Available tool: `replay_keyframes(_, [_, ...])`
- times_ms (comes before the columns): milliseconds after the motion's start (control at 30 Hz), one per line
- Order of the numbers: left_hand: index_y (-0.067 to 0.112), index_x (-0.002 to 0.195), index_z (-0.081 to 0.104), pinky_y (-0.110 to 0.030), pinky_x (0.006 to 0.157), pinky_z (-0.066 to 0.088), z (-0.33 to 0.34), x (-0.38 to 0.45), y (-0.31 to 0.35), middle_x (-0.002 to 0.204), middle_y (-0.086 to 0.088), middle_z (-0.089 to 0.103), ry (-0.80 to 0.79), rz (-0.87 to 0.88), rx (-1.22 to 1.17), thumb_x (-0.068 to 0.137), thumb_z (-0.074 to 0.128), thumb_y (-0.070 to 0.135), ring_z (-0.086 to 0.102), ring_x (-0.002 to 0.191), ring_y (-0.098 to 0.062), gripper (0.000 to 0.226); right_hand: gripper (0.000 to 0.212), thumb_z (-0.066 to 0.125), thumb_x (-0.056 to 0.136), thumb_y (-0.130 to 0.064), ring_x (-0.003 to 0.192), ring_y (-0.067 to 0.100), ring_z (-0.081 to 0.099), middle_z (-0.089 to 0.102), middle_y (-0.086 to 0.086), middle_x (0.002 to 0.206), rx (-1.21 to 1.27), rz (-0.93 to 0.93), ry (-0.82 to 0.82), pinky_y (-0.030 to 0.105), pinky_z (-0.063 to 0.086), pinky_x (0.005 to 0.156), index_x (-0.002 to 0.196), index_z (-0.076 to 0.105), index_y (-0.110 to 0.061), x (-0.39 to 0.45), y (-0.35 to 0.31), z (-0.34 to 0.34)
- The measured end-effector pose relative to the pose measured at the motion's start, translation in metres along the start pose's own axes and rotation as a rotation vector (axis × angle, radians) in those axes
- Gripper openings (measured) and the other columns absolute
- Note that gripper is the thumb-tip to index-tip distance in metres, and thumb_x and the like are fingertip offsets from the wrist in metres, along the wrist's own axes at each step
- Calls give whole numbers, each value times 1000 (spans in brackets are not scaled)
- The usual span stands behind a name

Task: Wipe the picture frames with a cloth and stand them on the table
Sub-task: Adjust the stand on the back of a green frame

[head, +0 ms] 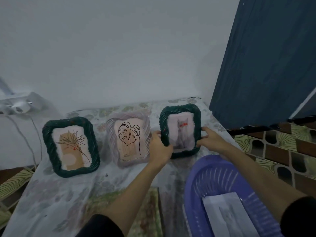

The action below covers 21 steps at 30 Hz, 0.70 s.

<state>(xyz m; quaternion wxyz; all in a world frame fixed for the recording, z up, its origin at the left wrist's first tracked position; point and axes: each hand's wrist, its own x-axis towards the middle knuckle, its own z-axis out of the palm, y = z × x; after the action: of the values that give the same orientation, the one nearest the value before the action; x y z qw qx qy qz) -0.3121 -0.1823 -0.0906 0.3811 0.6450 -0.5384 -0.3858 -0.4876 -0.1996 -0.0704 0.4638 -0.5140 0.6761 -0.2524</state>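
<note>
Three picture frames stand in a row across the middle of the view, on a table [51,194] covered with a pale floral cloth and pushed against a white wall. By the look of it the job is close to its end: two frames already stand on their own, and the third is being set in place by both hands.

At centre left stands a dark green frame [70,146] with a rope-like twisted border, holding a drawing of a spiky plant on a tan shape. Just right of it stands a pale lilac frame [128,140] with the same twisted border, showing a black outline of a large split leaf. Both lean back slightly.

Right of centre is a second dark green frame [179,130], with a grey cat in its picture. The left hand [159,148] grips its lower left edge, fingers curled round the border. The right hand [211,137] holds the right edge, thumb in front and fingers behind. Whether its foot already rests on the table I cannot tell; it sits close above or on the cloth.

At the lower right, a purple slatted plastic basket [201,178] sits on the table with a folded whitish sheet [227,216] inside it, perhaps the wiping cloth, though that is uncertain. No further frames are plainly visible waiting. I would judge that what is left is to let go and check that the frame stands.

A dark blue curtain [266,62] hangs at the upper right.
</note>
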Motion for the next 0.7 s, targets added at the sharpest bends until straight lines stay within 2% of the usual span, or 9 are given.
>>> replay_keyframes(100, [14, 106, 39, -40, 75, 55, -5, -7, 4, 93, -4, 56, 72, 35, 10, 79, 69, 3, 60, 89, -25, 41, 55, 55, 81, 1, 83, 14, 53, 57, 9, 104, 87, -12, 34, 20, 37, 55, 132, 41, -17, -11, -10, -1])
replay_keyframes(167, [13, 101, 39, -19, 60, 49, -17, -17, 15, 81, 5, 51, 104, 86, 22, 79, 68, 3, 56, 76, -18, 38, 54, 55, 80, 0, 90, 19, 55, 58, 11, 107, 148, -29, 55, 24, 41, 60, 130, 44, -19, -27, -20, -2])
replay_keyframes(233, [13, 101, 45, -11, 54, 41, -37, -30, 30, 81, 7, 51, 130, 155, 36, 80, 68, 4, 52, 73, -12, 32, 52, 55, 81, 0, 96, 23, 56, 61, 11, 104, 169, -56, 50, 24, 42, 62, 128, 46, -21, -50, -30, -2])
replay_keyframes(267, [13, 100, 48, -12, 57, 42, -49, -36, 35, 83, 7, 53, 139, 179, 37, 80, 70, 6, 53, 76, -12, 30, 50, 54, 81, -1, 92, 21, 55, 61, 10, 96, 174, -75, 39, 25, 42, 64, 127, 47, -21, -63, -34, -1])
replay_keyframes(333, [16, 98, 54, -27, 71, 53, -77, -51, 46, 89, 3, 60, 128, 187, -3, 78, 73, 8, 60, 82, -17, 28, 47, 53, 83, -1, 82, 18, 54, 59, 7, 81, 180, -121, 12, 29, 42, 69, 124, 50, -23, -95, -45, -1])
replay_keyframes(400, [21, 90, 56, -36, 75, 57, -109, -71, 55, 93, -4, 66, 71, 133, -117, 76, 74, 3, 64, 85, -23, 30, 43, 52, 85, -3, 76, 14, 55, 61, 5, 78, 174, -173, -42, 30, 42, 74, 120, 52, -28, -131, -55, 0])
replay_keyframes(500, [19, 103, 60, -29, 69, 57, -161, -115, 65, 96, -8, 69, -33, 46, -261, 74, 74, -3, 66, 87, -25, 39, 40, 50, 88, 0, 80, 14, 60, 68, 1, 89, 126, -264, -137, 26, 45, 74, 112, 56, -32, -193, -66, 4])
replay_keyframes(600, [16, 117, 57, -25, 68, 58, -206, -162, 61, 102, -8, 68, -142, -19, -343, 76, 70, -5, 66, 90, -21, 48, 48, 44, 88, 7, 91, 4, 63, 69, -9, 100, 74, -355, -269, 16, 49, 74, 101, 64, -34, -249, -77, 2])
replay_keyframes(700, [11, 125, 54, -29, 75, 58, -236, -204, 42, 111, -10, 67, -238, -129, -515, 75, 66, -6, 64, 96, -23, 54, 45, 45, 88, 5, 104, 5, 62, 70, -10, 108, 89, -451, -320, 24, 49, 89, 106, 67, -29, -288, -88, 5])
